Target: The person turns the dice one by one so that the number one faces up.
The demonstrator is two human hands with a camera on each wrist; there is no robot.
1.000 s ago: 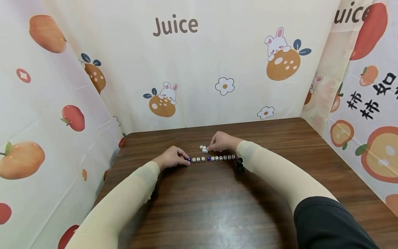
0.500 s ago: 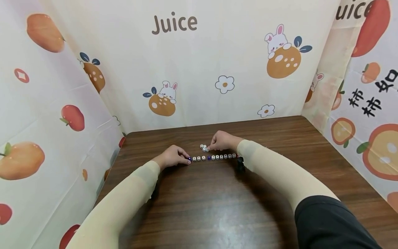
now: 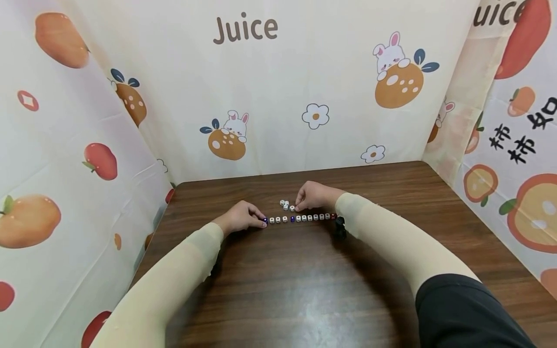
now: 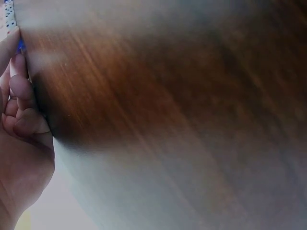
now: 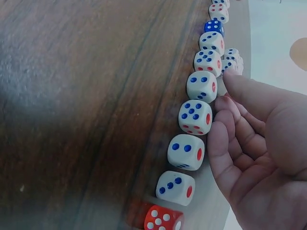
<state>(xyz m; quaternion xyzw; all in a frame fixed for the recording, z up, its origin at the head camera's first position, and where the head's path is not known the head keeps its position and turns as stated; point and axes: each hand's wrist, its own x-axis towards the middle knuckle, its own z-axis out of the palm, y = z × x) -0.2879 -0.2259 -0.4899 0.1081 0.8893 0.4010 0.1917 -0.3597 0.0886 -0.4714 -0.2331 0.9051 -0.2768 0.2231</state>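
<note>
A long row of dice crosses the table, mostly white, with a blue die among them and a red die at the right end. At the row's left end my left hand pinches another blue die between thumb and finger. My right hand is behind the row, thumb and fingertips at a white die. In the right wrist view its curled fingers lie close beside the row's white dice. Just left of that hand, several loose white dice sit in a small cluster.
The dark wooden table stretches toward me in front of the row. Printed cloth with fruit and rabbits hangs along the back and both sides. A small black object shows under the right wrist.
The white die at my right fingertips has shifted slightly right, apart from the small cluster, together with the hand. My left hand stays at the blue die. The head view has tilted slightly.
</note>
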